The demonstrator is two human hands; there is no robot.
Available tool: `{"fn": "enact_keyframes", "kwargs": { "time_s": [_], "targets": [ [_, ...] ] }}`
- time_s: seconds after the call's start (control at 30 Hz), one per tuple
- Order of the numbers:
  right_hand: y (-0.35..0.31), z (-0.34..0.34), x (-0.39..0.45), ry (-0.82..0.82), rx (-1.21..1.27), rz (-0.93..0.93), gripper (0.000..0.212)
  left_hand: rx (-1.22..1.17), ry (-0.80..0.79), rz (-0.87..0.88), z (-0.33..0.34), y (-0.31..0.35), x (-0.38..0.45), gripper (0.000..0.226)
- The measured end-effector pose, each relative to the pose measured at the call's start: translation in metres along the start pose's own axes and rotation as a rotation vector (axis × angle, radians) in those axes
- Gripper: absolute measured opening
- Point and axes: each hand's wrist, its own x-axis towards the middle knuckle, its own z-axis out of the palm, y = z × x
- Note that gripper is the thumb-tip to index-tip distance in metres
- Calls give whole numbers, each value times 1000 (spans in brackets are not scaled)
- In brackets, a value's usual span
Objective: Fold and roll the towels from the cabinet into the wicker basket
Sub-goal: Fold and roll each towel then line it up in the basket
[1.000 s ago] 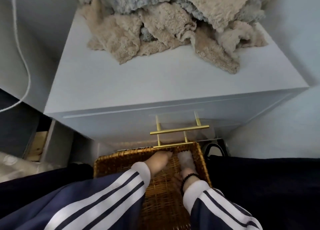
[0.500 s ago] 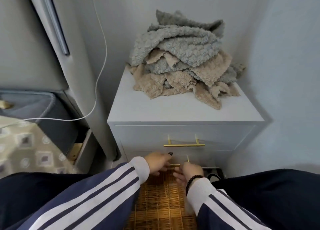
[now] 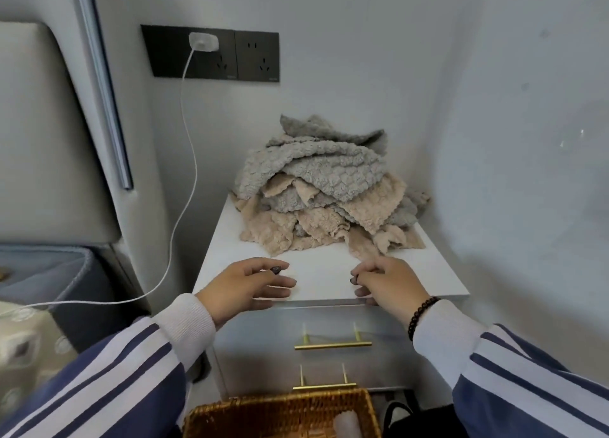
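I see both hands over the cabinet (image 3: 329,282) front edge: left hand (image 3: 245,286) w/ fingers relaxed, holding nothing; right hand (image 3: 387,282) w/ fingers loosely curled, empty. Towels (image 3: 323,190) heaped at cabinet's back; wicker basket (image 3: 280,414) below its drawers.

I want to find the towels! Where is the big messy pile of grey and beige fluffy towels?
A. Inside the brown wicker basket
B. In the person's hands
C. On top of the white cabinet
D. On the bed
C: the messy pile of grey and beige fluffy towels lies on the flat top of the white cabinet, against the wall.
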Motion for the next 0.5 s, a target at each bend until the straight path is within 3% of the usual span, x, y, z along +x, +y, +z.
{"fn": "enact_keyframes", "kwargs": {
  "time_s": [0.37,0.43,0.5],
  "targets": [
    [-22,-3,63,104,313,-13,16,-53,104,83,-3,17,59,24],
    [-35,1,77,133,343,-87,18,-86,132,83,-4,19,72,24],
    [-44,5,91,253,187,-261,20,-123,160,85,-3,21,84,24]
  ]
}}
